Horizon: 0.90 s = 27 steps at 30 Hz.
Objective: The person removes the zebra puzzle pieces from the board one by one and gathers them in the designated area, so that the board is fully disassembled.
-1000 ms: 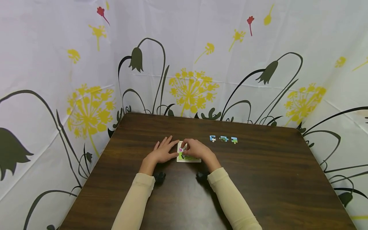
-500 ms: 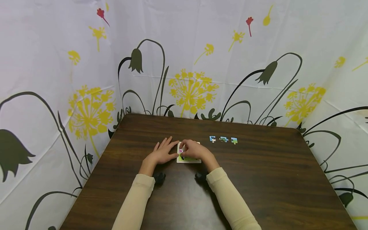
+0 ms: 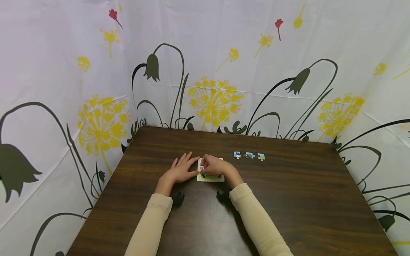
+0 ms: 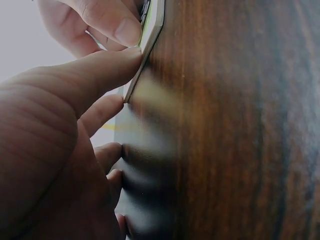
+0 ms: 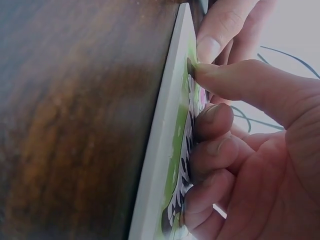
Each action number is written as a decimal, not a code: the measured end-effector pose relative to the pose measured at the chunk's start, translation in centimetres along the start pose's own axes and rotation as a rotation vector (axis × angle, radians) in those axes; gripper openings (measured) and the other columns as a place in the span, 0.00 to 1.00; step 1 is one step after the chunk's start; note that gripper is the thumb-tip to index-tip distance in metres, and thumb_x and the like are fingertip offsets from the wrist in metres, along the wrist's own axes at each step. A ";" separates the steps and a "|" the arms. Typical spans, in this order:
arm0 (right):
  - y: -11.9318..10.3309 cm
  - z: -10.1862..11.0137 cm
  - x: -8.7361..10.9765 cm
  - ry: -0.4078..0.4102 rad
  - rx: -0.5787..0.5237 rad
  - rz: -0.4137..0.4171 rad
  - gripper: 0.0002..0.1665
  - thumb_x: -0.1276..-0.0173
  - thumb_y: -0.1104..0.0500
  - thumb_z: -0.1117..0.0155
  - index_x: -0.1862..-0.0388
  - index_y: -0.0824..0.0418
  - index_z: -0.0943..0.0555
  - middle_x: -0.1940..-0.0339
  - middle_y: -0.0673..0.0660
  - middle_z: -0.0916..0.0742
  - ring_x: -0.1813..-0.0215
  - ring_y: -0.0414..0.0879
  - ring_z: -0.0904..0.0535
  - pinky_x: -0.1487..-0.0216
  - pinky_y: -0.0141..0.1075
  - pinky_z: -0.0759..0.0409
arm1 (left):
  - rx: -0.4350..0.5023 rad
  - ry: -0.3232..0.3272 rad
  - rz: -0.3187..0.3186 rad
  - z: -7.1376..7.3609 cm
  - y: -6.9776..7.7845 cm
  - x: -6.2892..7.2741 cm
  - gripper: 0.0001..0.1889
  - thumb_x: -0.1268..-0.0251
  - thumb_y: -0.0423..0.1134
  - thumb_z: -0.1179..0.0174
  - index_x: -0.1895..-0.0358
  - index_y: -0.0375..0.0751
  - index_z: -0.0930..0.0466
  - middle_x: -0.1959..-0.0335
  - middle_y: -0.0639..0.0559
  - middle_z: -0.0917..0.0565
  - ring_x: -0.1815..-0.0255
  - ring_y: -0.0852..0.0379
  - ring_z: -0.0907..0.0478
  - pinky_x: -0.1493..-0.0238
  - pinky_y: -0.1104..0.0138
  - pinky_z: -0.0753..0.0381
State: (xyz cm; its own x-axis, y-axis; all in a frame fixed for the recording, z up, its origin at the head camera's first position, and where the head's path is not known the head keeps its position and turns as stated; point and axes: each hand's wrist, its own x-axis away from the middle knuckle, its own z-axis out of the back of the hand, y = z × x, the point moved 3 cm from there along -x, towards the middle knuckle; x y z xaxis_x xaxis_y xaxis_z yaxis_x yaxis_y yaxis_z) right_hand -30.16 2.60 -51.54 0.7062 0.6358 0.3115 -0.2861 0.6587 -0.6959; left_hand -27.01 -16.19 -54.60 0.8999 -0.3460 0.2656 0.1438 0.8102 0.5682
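The head view takes in a floral curtain (image 3: 213, 64) standing behind a dark wood-grain table (image 3: 294, 199). Two cream sleeves (image 3: 256, 224) reach in from the near side. The left hand (image 3: 180, 171) lies with fingers spread, thumb and index finger at the left edge of a small jigsaw board (image 3: 209, 179); the left wrist view adds that its other fingertips rest on the wood. The right hand (image 3: 217, 166) bends over the board, fingers curled, their tips on its picture; whether they pinch a piece I cannot tell. The board lies flat, left of the table's middle. Its pale, thick border and black-and-white pattern on green show up close only in the right wrist view. Three loose jigsaw pieces (image 3: 250, 155), seen only from the head, sit in a row to its far right, apart from one another.
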 end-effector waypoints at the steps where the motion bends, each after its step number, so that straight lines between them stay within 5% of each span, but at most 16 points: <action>1: 0.0 0.0 0.0 -0.004 0.002 -0.002 0.16 0.23 0.59 0.31 0.43 0.63 0.23 0.58 0.56 0.16 0.67 0.44 0.25 0.67 0.34 0.25 | 0.001 0.002 -0.002 0.0 0.0 0.0 0.40 0.19 0.57 0.41 0.11 0.55 0.45 0.08 0.43 0.60 0.08 0.37 0.67 0.13 0.34 0.72; 27: -0.1 0.2 -0.1 0.016 0.050 0.008 0.17 0.26 0.56 0.27 0.47 0.59 0.24 0.58 0.56 0.17 0.64 0.46 0.24 0.65 0.36 0.25 | 0.001 0.011 -0.014 0.0 -0.1 0.2 0.39 0.18 0.57 0.42 0.12 0.54 0.43 0.08 0.42 0.60 0.08 0.36 0.67 0.14 0.33 0.71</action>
State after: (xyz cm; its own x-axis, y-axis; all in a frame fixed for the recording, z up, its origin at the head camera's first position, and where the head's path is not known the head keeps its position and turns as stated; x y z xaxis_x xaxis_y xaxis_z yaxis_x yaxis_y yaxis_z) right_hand -30.35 2.56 -51.35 0.7138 0.6350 0.2954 -0.3237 0.6731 -0.6649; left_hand -26.83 -16.33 -54.54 0.9022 -0.3520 0.2495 0.1557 0.8048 0.5727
